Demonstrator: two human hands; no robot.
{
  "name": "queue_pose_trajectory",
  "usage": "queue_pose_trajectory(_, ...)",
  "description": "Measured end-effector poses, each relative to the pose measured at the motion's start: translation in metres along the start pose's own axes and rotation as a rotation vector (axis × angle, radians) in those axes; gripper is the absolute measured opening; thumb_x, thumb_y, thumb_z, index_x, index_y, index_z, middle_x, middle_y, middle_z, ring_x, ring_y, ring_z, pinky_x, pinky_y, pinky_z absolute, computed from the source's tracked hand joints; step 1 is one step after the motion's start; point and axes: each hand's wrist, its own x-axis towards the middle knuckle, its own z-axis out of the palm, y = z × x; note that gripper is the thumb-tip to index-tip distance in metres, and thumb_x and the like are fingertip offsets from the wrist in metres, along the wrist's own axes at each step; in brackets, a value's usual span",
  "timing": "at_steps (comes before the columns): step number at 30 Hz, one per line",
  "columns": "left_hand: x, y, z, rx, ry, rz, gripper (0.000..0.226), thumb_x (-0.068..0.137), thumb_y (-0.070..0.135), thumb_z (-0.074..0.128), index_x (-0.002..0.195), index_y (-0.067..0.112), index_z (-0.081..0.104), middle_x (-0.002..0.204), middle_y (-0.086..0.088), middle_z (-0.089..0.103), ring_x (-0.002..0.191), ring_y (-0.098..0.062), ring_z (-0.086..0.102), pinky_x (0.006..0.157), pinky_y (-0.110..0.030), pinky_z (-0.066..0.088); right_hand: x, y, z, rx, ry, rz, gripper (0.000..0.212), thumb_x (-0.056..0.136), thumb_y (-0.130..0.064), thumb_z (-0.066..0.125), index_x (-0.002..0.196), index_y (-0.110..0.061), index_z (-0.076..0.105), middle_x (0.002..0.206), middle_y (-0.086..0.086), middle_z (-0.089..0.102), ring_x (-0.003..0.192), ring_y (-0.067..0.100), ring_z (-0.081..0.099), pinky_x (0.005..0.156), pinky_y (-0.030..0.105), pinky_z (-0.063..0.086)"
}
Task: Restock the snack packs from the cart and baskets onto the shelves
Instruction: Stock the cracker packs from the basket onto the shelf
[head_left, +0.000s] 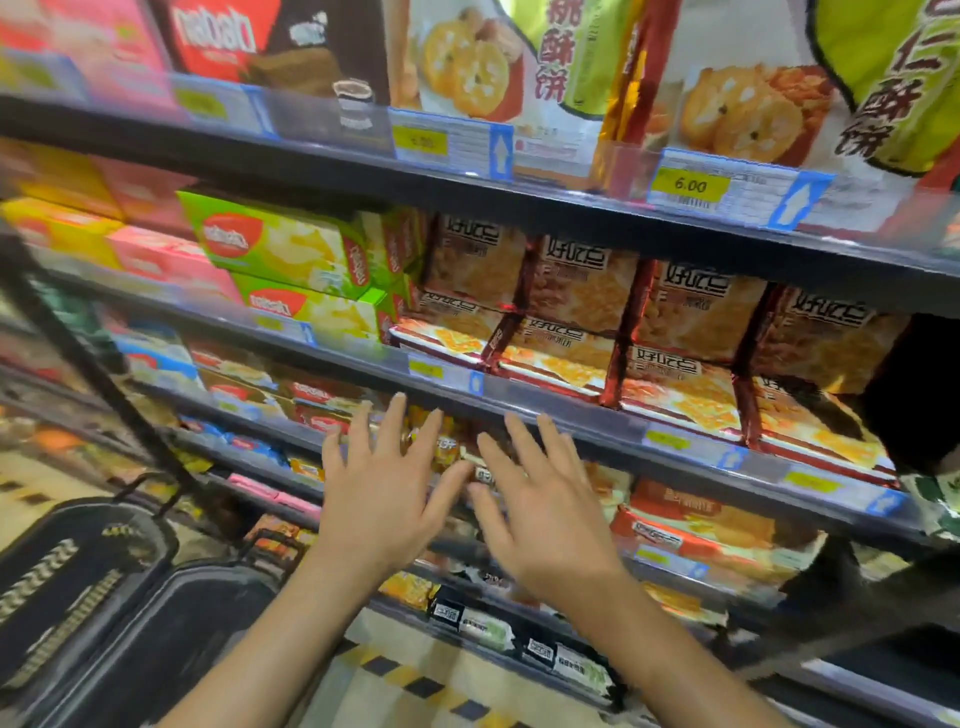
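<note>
Both hands are raised in front of the shelving with fingers spread and straight; the left hand (382, 499) and the right hand (545, 514) hold nothing and sit side by side, thumbs nearly touching, at the level of the shelf rail (519, 410) below the red cracker packs (680, 358). The snack packs (447, 447) directly behind the fingers are partly hidden and blurred; whether the fingertips touch them cannot be told. Dark baskets (104, 587) stand on the floor at lower left; their contents are not visible. Green boxes (291, 254) are stacked to the left of the cracker packs on the same shelf. Handling judgement: the film-wrapped cracker packs are likely light, smooth-surfaced and somewhat slippery, with brittle contents that crush under pressure. Take each pack across its flat faces or by both short ends, using broad finger contact, not a pinch at the sealed seam, and slide it in flat against its neighbours
</note>
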Motion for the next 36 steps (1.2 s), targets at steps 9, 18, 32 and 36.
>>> queue_pose_trajectory(9,-0.098,-0.127,0.028,-0.030,0.012,-0.361,0.072,0.094,0.068,0.032,0.140,0.023,0.063,0.155,-0.021,0.046,0.140,-0.054,0.039,0.107,-0.071,0.031,0.029,-0.114,0.092,0.068,-0.104,-0.170,0.058,0.101,-0.052,0.045,0.152,-0.025,0.047,0.163,0.009,0.036,0.149,0.042,0.032,0.119,0.060,0.030)
queue_pose_trajectory(18,-0.209,-0.244,0.075,-0.076,-0.115,-0.666,0.074,0.091,0.069,0.034,0.143,0.023,0.059,0.154,-0.020,0.046,0.139,-0.052,0.040,0.107,-0.070,0.033,0.039,-0.232,0.194,-0.095,-0.336,-0.392,0.062,0.099,-0.058,0.034,0.149,-0.023,0.051,0.159,0.011,0.042,0.146,0.043,0.036,0.117,0.062,0.033)
queue_pose_trajectory(32,-0.281,-0.319,0.156,-0.169,-0.315,-0.956,0.072,0.097,0.067,0.025,0.151,0.025,0.048,0.155,-0.015,0.046,0.143,-0.046,0.036,0.109,-0.067,0.029,0.055,-0.311,0.307,-0.104,-0.529,-0.612,0.055,0.096,-0.047,0.047,0.142,-0.019,0.058,0.146,0.014,0.057,0.134,0.045,0.052,0.108,0.057,0.044)
queue_pose_trajectory(36,-0.252,-0.342,0.188,-0.189,-0.357,-1.007,0.071,0.096,0.064,0.030,0.150,0.024,0.050,0.154,-0.015,0.047,0.140,-0.048,0.040,0.109,-0.067,0.033,0.089,-0.313,0.350,-0.093,-0.633,-0.625,0.063,0.099,-0.054,0.038,0.151,-0.021,0.049,0.155,0.013,0.048,0.141,0.043,0.042,0.113,0.056,0.039)
